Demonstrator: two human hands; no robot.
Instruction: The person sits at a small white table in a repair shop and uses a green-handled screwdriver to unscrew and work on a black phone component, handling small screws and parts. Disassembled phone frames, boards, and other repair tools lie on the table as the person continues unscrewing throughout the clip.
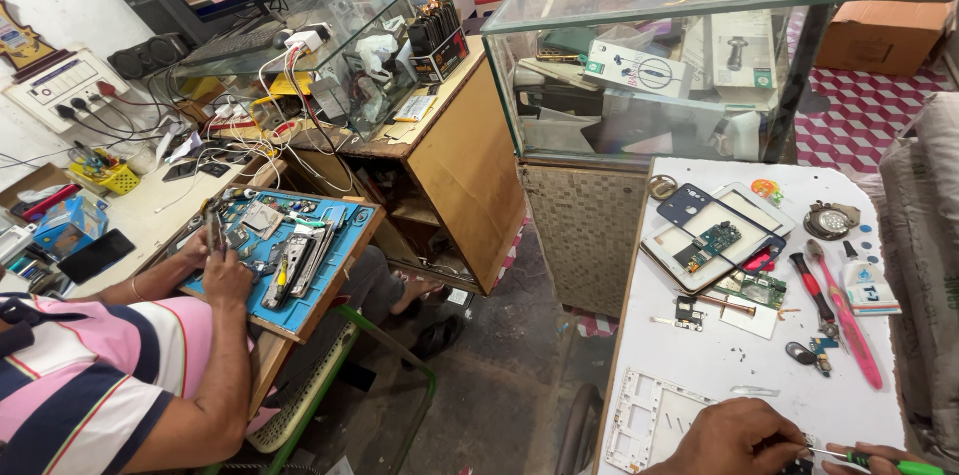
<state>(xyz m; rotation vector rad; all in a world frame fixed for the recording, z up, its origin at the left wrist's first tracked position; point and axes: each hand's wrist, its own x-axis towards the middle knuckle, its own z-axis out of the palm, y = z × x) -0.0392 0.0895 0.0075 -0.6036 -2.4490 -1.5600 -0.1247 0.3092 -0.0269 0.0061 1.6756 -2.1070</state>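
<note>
The person's two hands work at the near edge of the white bench. The right hand pinches a slim green-handled screwdriver, its metal shaft pointing left toward the left hand. The left hand lies knuckles up with fingers curled down onto something at the bench's near edge; what is under it is hidden and cropped by the frame, so its grip cannot be told. The screwdriver's tip meets the left hand's fingertips.

Just left of the left hand, at the near left corner of the bench, lies a white plastic phone frame with rectangular cut-outs, touching or nearly touching the hand.

Toward the far edge of the bench lies an opened phone housing with a green circuit board. Near the right edge lie a pink-handled tool and a red-and-black-handled screwdriver, well apart from both hands.

At a separate bench to the left, a co-worker in a pink, white and navy striped shirt has both hands on a blue work mat strewn with phone parts.
</note>
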